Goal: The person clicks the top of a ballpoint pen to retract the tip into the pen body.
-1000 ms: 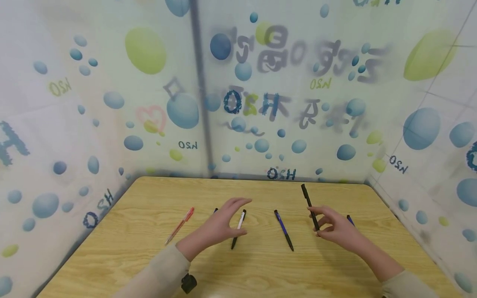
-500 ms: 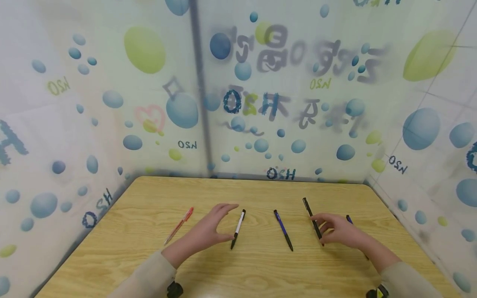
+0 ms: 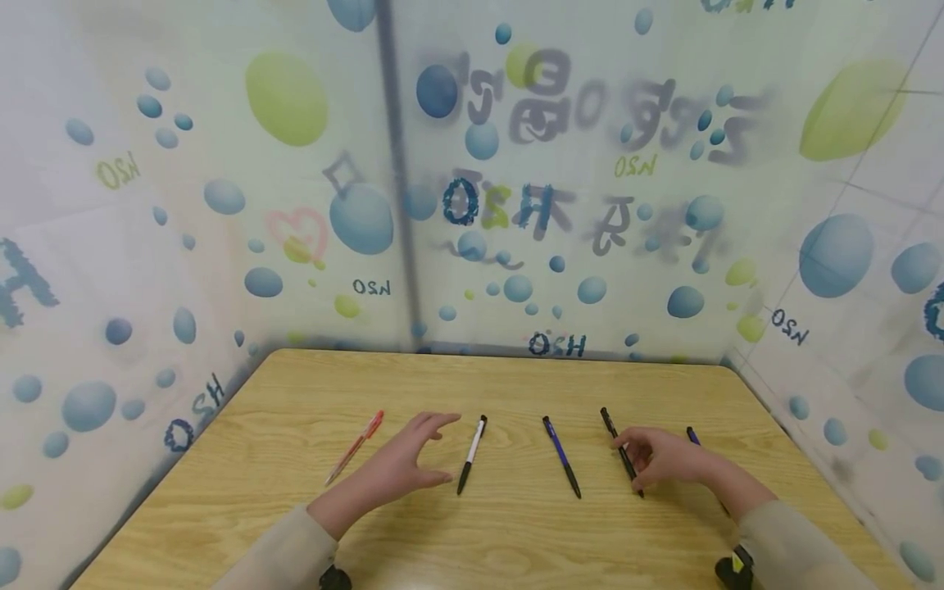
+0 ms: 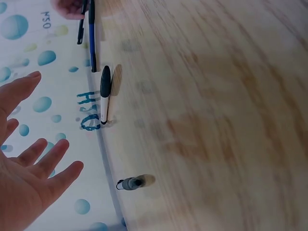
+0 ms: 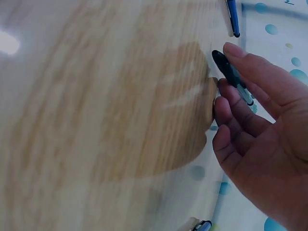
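My right hand holds a black pen low over or on the table, with thumb and fingers curled about its lower part. In the right wrist view the pen lies between thumb and fingers; whether it touches the wood cannot be told. My left hand hovers with fingers spread and nothing in them. Just right of it lies a white-and-black pen. Between the hands is a blue-and-black pen. A dark-gripped pen shows in the left wrist view, hidden by my left hand from the head view.
A red pen lies on the wooden table at the left. Another blue pen is partly covered by my right forearm. Behind the table's far edge stands a wall with printed bubbles, and side walls flank it.
My right hand has lowered the black pen from a raised position toward the tabletop. My left hand has drawn back to the left, uncovering the white-and-black pen.
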A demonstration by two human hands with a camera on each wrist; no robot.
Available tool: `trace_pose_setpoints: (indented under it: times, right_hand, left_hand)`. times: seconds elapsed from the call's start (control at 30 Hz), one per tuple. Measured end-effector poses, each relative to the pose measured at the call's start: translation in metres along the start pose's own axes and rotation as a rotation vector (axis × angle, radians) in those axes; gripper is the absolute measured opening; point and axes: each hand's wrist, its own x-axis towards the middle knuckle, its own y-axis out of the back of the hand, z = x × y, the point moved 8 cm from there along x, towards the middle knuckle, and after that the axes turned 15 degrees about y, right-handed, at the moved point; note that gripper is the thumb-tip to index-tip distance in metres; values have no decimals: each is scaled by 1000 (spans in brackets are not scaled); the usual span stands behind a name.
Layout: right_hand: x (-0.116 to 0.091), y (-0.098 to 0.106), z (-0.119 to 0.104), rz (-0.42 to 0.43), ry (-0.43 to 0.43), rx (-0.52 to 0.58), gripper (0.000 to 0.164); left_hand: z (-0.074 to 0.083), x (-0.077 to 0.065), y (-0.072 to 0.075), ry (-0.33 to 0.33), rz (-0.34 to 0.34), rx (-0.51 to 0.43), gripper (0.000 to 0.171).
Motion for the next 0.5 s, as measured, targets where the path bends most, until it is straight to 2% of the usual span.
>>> trace_pose_setpoints:
  times: [0.2, 0.5]
  right_hand:
    - [1, 0, -1, -26, -5, -48, 55]
    - [6, -2, -3, -66, 7, -46, 49]
  left_hand:
    - [0, -1, -1, 1, -18, 5, 75]
    - [2, 2, -2, -10, -13, 55, 74]
